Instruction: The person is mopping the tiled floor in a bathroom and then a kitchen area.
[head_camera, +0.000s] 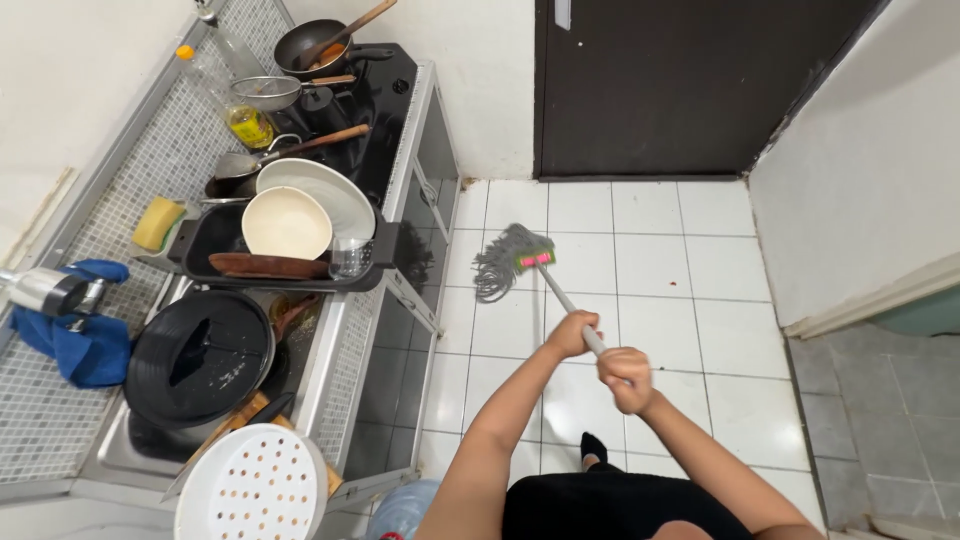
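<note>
Head view. Both hands closed around the grey mop handle (570, 303): left hand (572, 333) further down the shaft, right hand (627, 377) just behind it, nearer the body. Grip looks firm, fists clenched on the pole.

Mop head (508, 259), grey strands with a green and pink clamp, lies on the white tiled floor (690, 260), ahead and to the left of the hands, near the foot of the kitchen counter (395, 300).

Step in hand, as I judge it: a mopping stroke along the base of the counter. A next stroke would call for drawing the head back toward the feet or sweeping it rightward over open tile.

Edges: counter front and cabinet doors close on the left of the hands; dark door (680, 80) ahead, beyond the mop head; white wall (860, 190) and a raised step to the right. Open room lies ahead and to the right of the hands, several bare tiles wide. A water jug (405, 508) stands low left, beside the body. One dark-socked foot (592, 447) shows beneath the hands.
</note>
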